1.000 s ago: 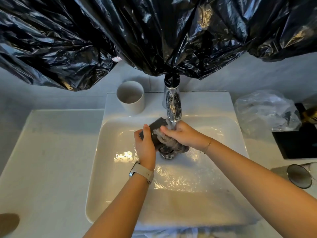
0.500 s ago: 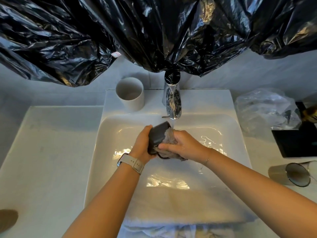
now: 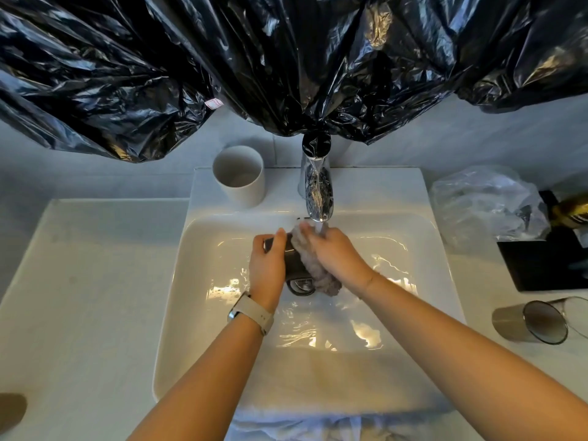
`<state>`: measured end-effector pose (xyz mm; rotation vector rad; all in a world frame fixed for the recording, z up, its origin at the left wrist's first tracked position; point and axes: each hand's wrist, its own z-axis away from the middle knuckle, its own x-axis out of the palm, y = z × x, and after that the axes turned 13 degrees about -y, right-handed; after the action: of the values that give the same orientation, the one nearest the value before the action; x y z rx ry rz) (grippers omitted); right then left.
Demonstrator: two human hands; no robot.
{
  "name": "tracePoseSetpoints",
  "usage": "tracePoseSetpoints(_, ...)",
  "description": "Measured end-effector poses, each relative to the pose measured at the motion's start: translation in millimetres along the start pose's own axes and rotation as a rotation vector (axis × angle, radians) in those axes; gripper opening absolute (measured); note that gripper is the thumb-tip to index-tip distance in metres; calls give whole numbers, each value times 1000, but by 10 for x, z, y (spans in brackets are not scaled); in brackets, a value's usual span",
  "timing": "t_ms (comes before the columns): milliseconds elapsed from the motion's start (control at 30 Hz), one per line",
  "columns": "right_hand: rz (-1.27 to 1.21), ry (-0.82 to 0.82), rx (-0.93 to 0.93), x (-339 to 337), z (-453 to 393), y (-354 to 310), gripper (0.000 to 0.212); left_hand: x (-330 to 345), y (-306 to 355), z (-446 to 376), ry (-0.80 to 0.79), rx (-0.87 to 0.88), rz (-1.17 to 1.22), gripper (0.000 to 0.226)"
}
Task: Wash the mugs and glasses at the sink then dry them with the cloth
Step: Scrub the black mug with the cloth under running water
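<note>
Hands (image 3: 267,268) — mug (image 3: 294,265) mid-basin (image 3: 203,249)

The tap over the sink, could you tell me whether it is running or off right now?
Running. A stream falls from the tap onto the right hand, and the water in the sink ripples.

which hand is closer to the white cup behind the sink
Left. The left hand grips the dark mug nearer the white cup; the right hand is farther right, under the tap.
</note>
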<state>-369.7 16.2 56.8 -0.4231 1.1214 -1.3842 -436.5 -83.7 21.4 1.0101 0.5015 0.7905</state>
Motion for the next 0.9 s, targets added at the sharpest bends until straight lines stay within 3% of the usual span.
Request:
tracePoseSetpoints(67, 107, 60, -128, 82, 155, 48, 47, -14, 27, -14, -136, -220, 235, 41)
tracePoseSetpoints(133, 107, 11, -248, 82, 267, 122, 41, -54, 58, -10, -248, -345, 328, 42)
tracePoseSetpoints(300, 410, -88, -303, -174, 485, 179, 32, -31, 11, -12, -314, -363, 433, 39)
tracePoseSetpoints(367, 301, 11, -293, -257, 580, 209, 35, -21, -33, -15, -361, -323, 514, 38)
tracePoseSetpoints(467, -152, 254, -199, -430, 682, 246, 37, -91, -41, -45, -372, -288, 658, 35)
tracePoseSetpoints(500, -295, 252, -130, -518, 687, 263, 37, -122, -39, -61, -369, -272, 673, 34)
tracePoseSetpoints(600, -563, -23, 68, -714, 681, 273, 42, -167, -14, -78, -384, -210, 664, 35)
tracePoseSetpoints(700, -705, -242, 94, -679, 605, 268, 26, -141, 30, -76, -403, -155, 655, 38)
tracePoseSetpoints(800, -668, -296, 118, -511, 480, 250, 12, -119, 62, -75, -415, -86, 558, 48)
tracePoseSetpoints(900, -510, -267, 210, -415, 364, 229, 23, -120, 52, -69, -441, -2, 396, 48)
